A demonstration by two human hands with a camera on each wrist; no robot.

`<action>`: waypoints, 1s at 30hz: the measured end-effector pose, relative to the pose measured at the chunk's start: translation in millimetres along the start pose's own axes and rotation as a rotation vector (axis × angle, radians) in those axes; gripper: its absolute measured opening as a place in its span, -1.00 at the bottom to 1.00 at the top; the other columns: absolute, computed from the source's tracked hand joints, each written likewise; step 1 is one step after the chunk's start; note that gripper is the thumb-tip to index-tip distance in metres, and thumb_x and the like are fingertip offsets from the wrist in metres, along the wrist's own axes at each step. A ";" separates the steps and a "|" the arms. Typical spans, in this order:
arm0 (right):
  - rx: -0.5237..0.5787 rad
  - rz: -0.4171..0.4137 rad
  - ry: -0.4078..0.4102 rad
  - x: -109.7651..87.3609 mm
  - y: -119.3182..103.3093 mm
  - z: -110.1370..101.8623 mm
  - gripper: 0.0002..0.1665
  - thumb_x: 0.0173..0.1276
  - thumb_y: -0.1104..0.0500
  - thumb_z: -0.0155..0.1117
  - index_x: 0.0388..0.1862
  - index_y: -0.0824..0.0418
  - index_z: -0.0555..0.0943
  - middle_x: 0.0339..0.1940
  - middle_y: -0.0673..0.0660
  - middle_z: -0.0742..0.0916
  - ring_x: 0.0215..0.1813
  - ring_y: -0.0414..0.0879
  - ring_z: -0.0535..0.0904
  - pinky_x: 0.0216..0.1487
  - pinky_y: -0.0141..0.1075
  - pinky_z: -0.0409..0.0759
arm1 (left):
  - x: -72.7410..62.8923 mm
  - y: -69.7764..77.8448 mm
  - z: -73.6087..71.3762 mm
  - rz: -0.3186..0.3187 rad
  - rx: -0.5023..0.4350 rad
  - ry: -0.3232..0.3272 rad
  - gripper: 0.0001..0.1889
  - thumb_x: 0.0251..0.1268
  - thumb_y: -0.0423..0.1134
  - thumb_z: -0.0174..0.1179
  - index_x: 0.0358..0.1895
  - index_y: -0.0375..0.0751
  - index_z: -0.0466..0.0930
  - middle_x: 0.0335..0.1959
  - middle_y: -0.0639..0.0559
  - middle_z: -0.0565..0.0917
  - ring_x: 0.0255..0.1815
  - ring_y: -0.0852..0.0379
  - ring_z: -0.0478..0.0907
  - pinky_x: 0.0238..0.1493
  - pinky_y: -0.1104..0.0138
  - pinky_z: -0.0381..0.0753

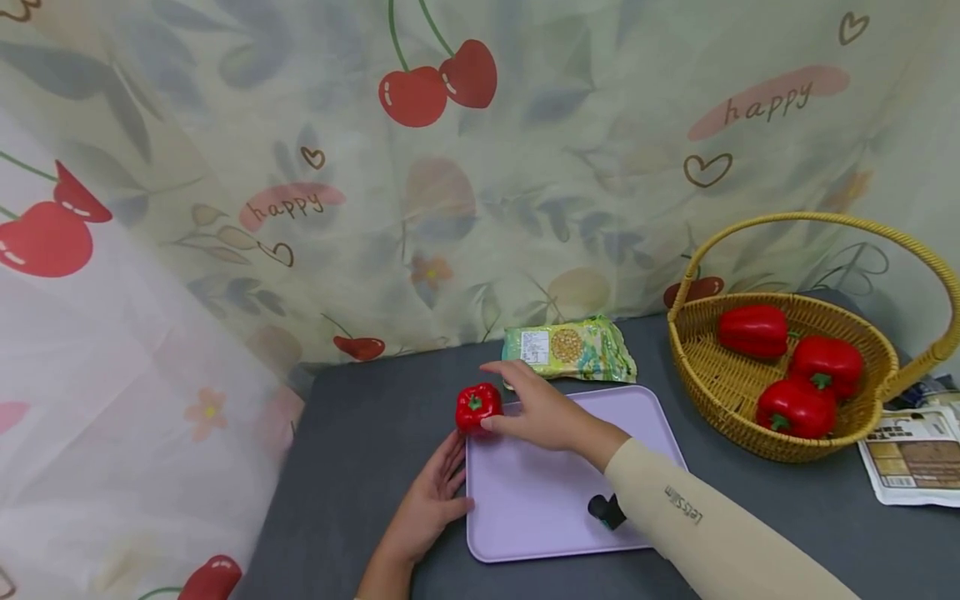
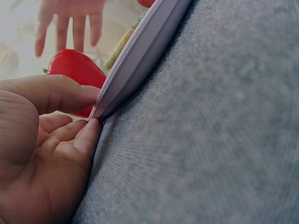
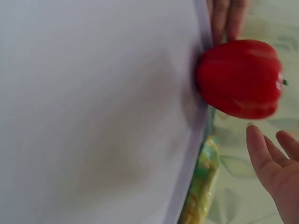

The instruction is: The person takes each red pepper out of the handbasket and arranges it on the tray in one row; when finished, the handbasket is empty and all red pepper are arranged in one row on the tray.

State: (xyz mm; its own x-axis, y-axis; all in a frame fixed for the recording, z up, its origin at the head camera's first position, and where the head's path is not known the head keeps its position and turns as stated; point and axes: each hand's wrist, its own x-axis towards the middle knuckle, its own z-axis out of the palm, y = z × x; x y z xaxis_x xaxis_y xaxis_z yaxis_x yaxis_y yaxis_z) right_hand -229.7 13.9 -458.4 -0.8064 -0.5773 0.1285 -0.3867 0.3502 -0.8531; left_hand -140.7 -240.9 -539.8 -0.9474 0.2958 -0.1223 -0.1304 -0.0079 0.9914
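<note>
A glossy red bell pepper (image 1: 477, 408) with a green stem sits at the far left corner of the lilac tray (image 1: 547, 500). My right hand (image 1: 536, 408) is spread beside and over the pepper in the head view. In the right wrist view, a gap shows between that hand's fingers (image 3: 261, 154) and the pepper (image 3: 240, 78). At the tray's left edge, my left hand (image 1: 427, 504) has its thumb over the rim and its fingers along the outside. The left wrist view shows thumb and fingertips pinching the rim (image 2: 119, 65).
A wicker basket (image 1: 697, 392) with a tall handle stands at the right, holding three red bell peppers. Behind the tray lies a green and yellow food packet (image 1: 577, 350). A small black object (image 1: 606, 511) overlaps the tray beside my right sleeve. Another packet (image 1: 915, 458) lies far right.
</note>
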 end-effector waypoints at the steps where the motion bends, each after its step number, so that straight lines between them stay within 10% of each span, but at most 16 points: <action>1: 0.017 -0.004 0.005 -2.2 -1.4 -3.5 -0.06 0.48 -0.07 0.54 0.71 0.08 0.33 0.60 0.14 0.44 0.56 0.21 0.38 0.41 0.17 0.57 | 0.3 0.1 0.1 -0.006 0.001 0.005 0.12 0.20 -0.76 0.25 0.80 -0.26 -0.12 0.80 -0.18 -0.02 0.77 -0.14 -0.09 0.58 0.18 0.20; 19: 0.206 -0.079 0.205 -48.2 -6.8 -66.0 -0.19 0.60 0.11 0.41 0.69 0.15 0.29 0.48 0.26 0.53 0.49 0.33 0.47 0.37 0.30 0.55 | -0.4 0.4 -0.7 0.033 0.002 -0.021 0.12 0.17 -0.78 0.22 0.79 -0.29 -0.12 0.80 -0.20 -0.03 0.78 -0.15 -0.11 0.60 0.17 0.16; 30: 0.282 -0.157 0.251 -80.9 -9.3 -105.8 -0.42 0.82 0.15 -0.12 0.70 0.25 0.26 0.46 0.30 0.54 0.42 0.15 0.53 0.27 -0.18 0.64 | -1.3 0.5 0.5 0.035 -0.006 -0.020 0.11 0.17 -0.79 0.20 0.79 -0.30 -0.13 0.80 -0.21 -0.04 0.78 -0.15 -0.12 0.61 0.14 0.13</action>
State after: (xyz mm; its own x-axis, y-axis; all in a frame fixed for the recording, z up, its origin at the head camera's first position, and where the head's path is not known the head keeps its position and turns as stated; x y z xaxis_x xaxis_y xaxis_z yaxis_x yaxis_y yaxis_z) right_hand -208.2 135.4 -407.3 -0.8450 -0.3972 0.3581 -0.4041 0.0358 -0.9140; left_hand -139.4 -240.9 -539.1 -0.9453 0.3144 -0.0867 -0.0993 -0.0242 0.9948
